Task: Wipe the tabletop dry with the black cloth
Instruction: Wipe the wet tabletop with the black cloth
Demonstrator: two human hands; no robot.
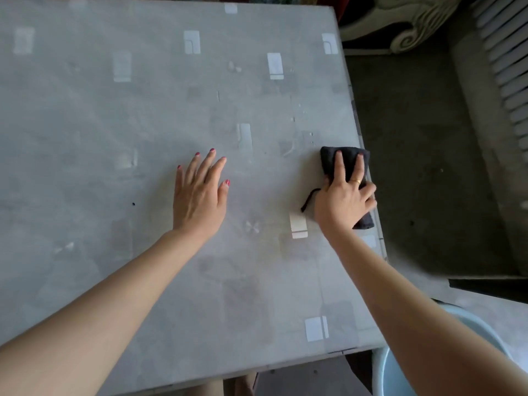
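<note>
The grey tabletop (120,172), covered in a patterned sheet with pale rectangles, fills most of the view. A folded black cloth (328,161) lies at the table's right edge. My right hand (343,195) presses down on it with fingers spread straight over the top, and a thin black loop trails out to the left of the wrist. Small water drops (310,134) sit on the surface just beyond the cloth, and more (235,67) lie farther back. My left hand (200,192) rests flat on the table's middle, fingers spread, holding nothing.
A pale blue basin (400,375) stands on the floor by the table's near right corner. Grey floor (414,155) runs along the right side. A carved cream furniture piece (405,24) and a white slatted item (508,58) stand at the back right.
</note>
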